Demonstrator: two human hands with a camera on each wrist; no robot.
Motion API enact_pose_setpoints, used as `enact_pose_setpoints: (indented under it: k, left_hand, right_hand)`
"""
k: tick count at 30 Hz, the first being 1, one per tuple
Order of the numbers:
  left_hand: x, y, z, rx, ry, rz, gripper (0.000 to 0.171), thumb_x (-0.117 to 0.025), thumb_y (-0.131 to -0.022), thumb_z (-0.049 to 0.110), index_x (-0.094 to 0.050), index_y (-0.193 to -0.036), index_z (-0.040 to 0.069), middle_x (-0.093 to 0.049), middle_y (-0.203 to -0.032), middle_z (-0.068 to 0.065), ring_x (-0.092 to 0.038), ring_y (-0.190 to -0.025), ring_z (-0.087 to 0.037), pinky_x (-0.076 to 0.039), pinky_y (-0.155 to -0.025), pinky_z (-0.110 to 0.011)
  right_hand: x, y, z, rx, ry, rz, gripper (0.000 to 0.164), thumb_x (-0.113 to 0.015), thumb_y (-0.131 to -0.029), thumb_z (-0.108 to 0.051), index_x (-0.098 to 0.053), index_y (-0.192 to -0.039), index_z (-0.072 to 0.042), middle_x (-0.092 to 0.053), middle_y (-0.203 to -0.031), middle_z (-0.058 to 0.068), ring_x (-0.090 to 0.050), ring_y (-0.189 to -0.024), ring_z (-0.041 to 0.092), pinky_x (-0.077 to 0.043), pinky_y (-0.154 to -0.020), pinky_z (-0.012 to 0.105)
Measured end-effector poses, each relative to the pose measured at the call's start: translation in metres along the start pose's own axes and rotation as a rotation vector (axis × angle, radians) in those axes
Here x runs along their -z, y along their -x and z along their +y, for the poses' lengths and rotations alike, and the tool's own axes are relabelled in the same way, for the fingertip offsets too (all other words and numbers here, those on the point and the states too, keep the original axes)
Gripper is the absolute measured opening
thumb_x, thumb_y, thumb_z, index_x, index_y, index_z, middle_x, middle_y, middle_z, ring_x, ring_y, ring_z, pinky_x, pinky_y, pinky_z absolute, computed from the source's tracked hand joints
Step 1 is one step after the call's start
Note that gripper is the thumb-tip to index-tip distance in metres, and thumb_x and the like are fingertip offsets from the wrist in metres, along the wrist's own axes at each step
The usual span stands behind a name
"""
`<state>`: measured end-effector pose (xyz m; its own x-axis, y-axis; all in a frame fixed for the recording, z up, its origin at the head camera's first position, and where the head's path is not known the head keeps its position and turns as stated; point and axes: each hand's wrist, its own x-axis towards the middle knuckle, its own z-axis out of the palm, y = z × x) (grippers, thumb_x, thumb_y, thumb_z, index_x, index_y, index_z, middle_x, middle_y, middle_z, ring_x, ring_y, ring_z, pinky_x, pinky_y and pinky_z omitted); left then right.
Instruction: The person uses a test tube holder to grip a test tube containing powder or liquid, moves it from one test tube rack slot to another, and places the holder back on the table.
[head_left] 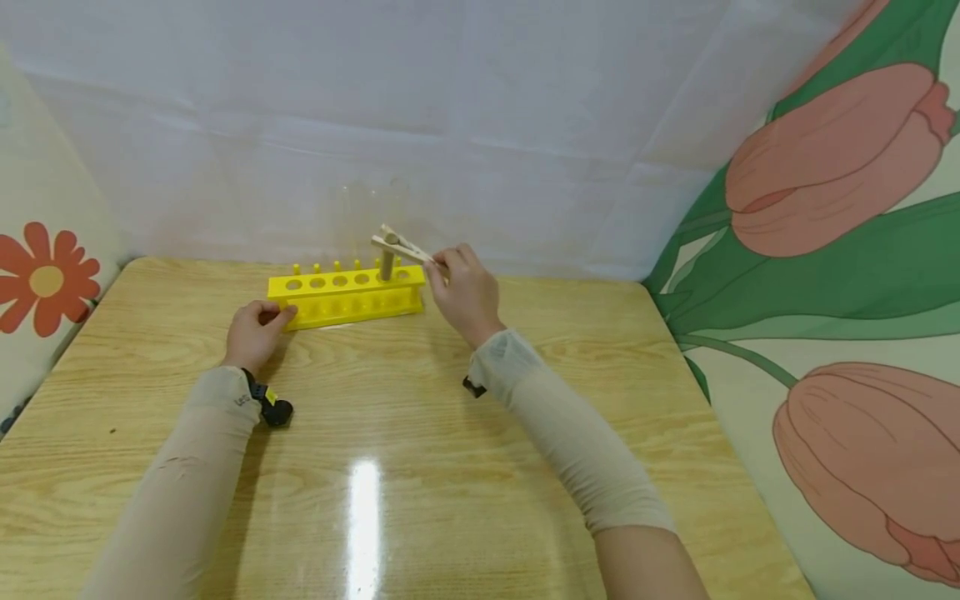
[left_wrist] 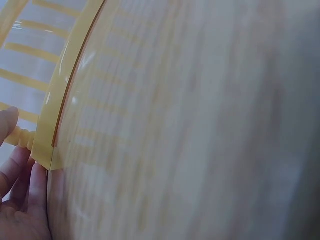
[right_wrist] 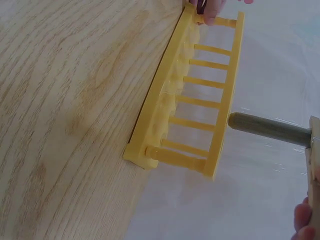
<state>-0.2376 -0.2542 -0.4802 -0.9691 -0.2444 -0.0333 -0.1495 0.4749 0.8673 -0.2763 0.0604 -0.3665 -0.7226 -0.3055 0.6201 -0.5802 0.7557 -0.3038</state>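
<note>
At the left end of a yellow tube rack (head_left: pixel 330 320), the left hand (head_left: pixel 258 333) pinches the corner post between thumb and fingers, while the rack stands upright on the wooden surface (head_left: pixel 420 433) with a row of pegs along its far side. Toward the rack's right end, a grey-brown test tube (head_left: pixel 387 265) hangs nearly upright above the top plate, rounded tip downward, by the second hole from the right. Judging from this, the tip could catch on the hole's rim if it comes down off-centre, and the rack could then tip or slide, since it is braced only at the far left corner. Another risk is the tube slipping or swinging, because it seems to be held only near its upper end. From the right wrist view it is hard to say whether the tip touches the plate or hovers just over it. Farther right, a wooden clamp (head_left: pixel 405 247) grips the tube in its far end, and the right hand (head_left: pixel 468 292) pinches the near end. So the tube lies left of the right hand, apart from its fingers, and well to the right of the left hand.
</note>
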Motion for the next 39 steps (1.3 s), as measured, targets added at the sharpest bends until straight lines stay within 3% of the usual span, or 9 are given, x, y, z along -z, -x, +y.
enact_pose_setpoints:
  k: [7,19,26,39]
  left_hand:
    - [0.001,0.001,0.002,-0.003,0.001,0.000,0.060,-0.052,-0.105,0.043,-0.050,-0.130,-0.012,-0.053,-0.124,-0.027,-0.051,-0.109,-0.038,-0.041,-0.086,-0.037]
    - [0.000,0.002,0.001,-0.032,0.005,0.010,0.060,-0.052,-0.105,0.041,-0.051,-0.130,-0.013,-0.053,-0.125,-0.029,-0.052,-0.109,-0.039,-0.043,-0.088,-0.043]
    - [0.000,0.002,0.003,-0.026,0.004,0.015,0.057,-0.052,-0.105,0.041,-0.052,-0.127,-0.012,-0.054,-0.122,-0.026,-0.052,-0.104,-0.032,-0.042,-0.082,-0.034]
    - [0.000,0.002,0.002,-0.023,0.002,0.013,0.059,-0.052,-0.105,0.041,-0.052,-0.128,-0.013,-0.054,-0.125,-0.028,-0.052,-0.108,-0.037,-0.042,-0.085,-0.038]
  right_hand:
    - [-0.004,0.001,-0.002,-0.001,0.001,0.000,0.022,-0.066,-0.101,-0.023,-0.073,-0.102,-0.002,-0.063,-0.091,0.009,-0.062,-0.072,0.018,-0.050,-0.056,0.026]
    - [-0.013,0.004,-0.002,-0.001,0.029,-0.025,0.022,-0.067,-0.101,-0.024,-0.072,-0.102,-0.003,-0.062,-0.090,0.006,-0.062,-0.072,0.015,-0.050,-0.055,0.023]
    - [-0.015,0.005,-0.004,-0.013,0.028,-0.055,0.021,-0.067,-0.101,-0.024,-0.073,-0.103,-0.003,-0.062,-0.091,0.007,-0.062,-0.072,0.015,-0.050,-0.057,0.023]
    - [-0.022,0.008,-0.003,-0.017,0.019,-0.073,0.020,-0.067,-0.101,-0.022,-0.074,-0.101,-0.003,-0.062,-0.091,0.008,-0.060,-0.070,0.016,-0.050,-0.059,0.025]
